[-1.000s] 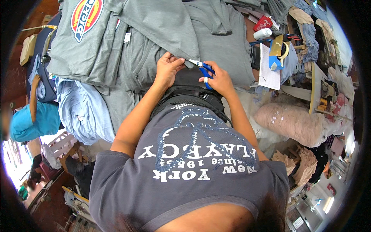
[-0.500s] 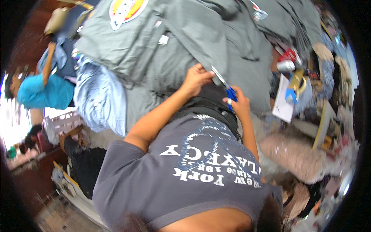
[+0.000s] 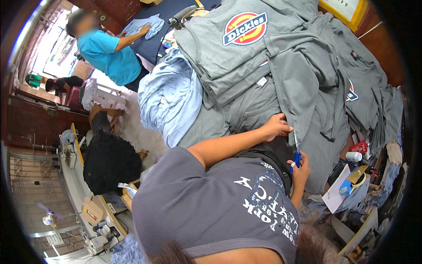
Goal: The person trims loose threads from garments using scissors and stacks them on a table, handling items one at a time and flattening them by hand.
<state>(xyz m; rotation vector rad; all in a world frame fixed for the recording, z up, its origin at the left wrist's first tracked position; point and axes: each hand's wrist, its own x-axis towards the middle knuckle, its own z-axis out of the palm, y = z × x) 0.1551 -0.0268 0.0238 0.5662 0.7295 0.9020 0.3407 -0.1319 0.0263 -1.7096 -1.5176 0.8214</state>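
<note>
Your left hand (image 3: 276,127) is closed in a pinch on the hem of the grey shirt (image 3: 303,94) that hangs off the pile at centre right. Your right hand (image 3: 300,169) grips blue-handled scissors (image 3: 297,155), fingers through the loops, blades pointing up at the cloth just beside your left fingertips. The shirt itself drapes down from the far stack to the near edge of the table, right in front of your chest.

The risk here is closeness — the blade tips sit almost against your pinching fingers, so a quick snip could nick skin. A second risk is taking fabric instead of a loose thread; the cloth is slack and folded, and a fold could slip between the blades unseen.

Few containers show. A small white tub (image 3: 353,156) stands at the near right; what it holds cannot be seen. Beside it lies a blue tape dispenser (image 3: 351,185) on white paper (image 3: 334,193). Far left, another person in a turquoise shirt (image 3: 110,53) handles light blue cloth — well apart from you.
</note>
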